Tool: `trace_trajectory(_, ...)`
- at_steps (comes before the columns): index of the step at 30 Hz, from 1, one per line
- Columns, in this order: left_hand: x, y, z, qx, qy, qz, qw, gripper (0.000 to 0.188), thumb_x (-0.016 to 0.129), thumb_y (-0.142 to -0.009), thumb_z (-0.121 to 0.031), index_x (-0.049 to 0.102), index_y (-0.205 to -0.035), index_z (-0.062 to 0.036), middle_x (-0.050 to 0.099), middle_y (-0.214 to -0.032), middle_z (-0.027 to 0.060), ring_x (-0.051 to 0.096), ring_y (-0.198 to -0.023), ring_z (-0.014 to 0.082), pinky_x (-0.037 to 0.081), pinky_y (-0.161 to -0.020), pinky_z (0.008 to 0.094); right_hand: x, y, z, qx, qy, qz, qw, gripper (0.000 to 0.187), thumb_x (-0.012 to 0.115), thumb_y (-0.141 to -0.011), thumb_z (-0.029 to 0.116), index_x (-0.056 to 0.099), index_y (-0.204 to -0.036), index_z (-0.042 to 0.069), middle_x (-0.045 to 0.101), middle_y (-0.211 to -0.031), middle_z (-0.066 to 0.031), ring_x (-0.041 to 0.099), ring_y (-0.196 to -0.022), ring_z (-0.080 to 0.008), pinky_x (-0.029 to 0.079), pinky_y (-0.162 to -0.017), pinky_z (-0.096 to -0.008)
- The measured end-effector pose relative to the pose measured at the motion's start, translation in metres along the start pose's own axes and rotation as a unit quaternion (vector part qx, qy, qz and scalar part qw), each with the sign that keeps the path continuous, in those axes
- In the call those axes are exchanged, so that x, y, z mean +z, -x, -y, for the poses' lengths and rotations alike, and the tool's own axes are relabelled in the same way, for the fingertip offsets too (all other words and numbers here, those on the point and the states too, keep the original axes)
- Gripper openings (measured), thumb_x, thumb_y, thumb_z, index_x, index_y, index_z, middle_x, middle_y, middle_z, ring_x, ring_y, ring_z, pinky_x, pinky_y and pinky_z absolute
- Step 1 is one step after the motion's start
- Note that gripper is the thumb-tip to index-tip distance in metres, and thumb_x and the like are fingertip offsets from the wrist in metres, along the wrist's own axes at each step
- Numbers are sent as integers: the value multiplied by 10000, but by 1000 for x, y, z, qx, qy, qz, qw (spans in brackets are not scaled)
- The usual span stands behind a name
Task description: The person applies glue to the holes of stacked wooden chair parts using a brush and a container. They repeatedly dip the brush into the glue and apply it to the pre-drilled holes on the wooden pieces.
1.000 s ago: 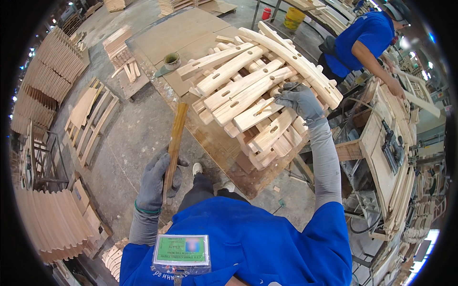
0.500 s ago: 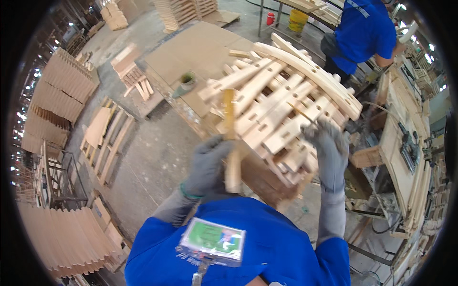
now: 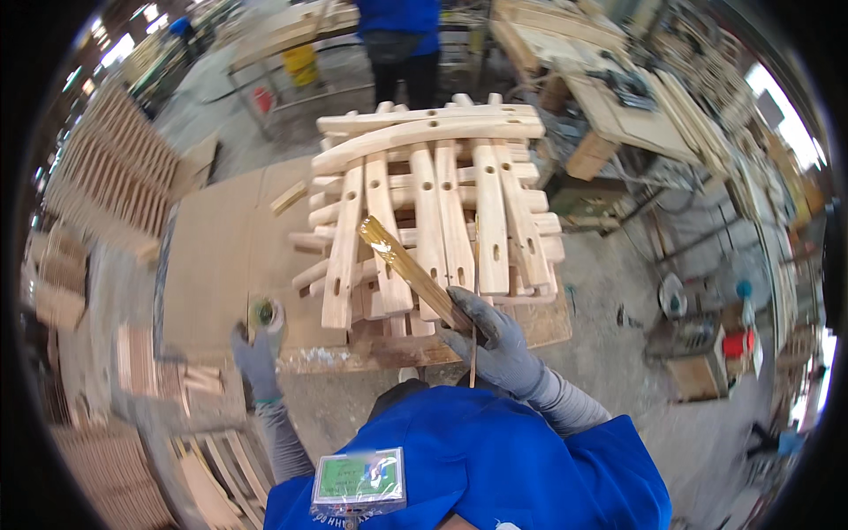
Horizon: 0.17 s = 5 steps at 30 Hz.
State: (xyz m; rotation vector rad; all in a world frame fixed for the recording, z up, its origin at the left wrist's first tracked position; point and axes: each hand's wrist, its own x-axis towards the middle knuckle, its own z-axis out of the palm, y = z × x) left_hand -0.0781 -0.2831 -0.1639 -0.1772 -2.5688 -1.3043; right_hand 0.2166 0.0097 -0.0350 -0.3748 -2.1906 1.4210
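Observation:
My right hand, in a grey glove, is closed round a short wooden slat whose upper part has a glossy amber-yellow surface. A thin stick stands upright in the same hand. Over to the left, my gloved left hand has its fingers round the near side of a small cup at the cardboard's edge; the far fingers are partly hidden. Ahead of both hands lies a crisscross stack of pale wooden bars with holes and slots. Two curved bars cross its top.
Brown cardboard covers the table left of the stack, with a loose wood block on it. A person in blue stands beyond the stack. Stacked wood rises at far left; a workbench stands at the right.
The amber-ended slat has passed from my left hand to my right. My left hand has moved left to the cup. The view has turned to the right, and my right hand has left the stack.

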Motion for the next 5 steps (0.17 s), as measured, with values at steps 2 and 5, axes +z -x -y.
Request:
trace_trajectory(2,-5,-20,47,-6,-262,161,952,560,642,-845,-277,467,-1244,74,510,-1265,222,516,-1160,298,429,-956,354,12,15,4,75,-8,-60,995,576,679,-821,139,431,-1321,-6,553,-1245,-189,565,-1133,-259,460,-926,-332)
trace_trajectory(5,48,-38,40,39,-366,265,891,657,662,-816,-348,442,-1284,58,493,-1293,216,497,-1187,288,414,-973,351,23,51,-5,134,-31,-158,978,571,682,-826,158,438,-1321,10,541,-1268,-175,543,-1163,-251,440,-961,-333)
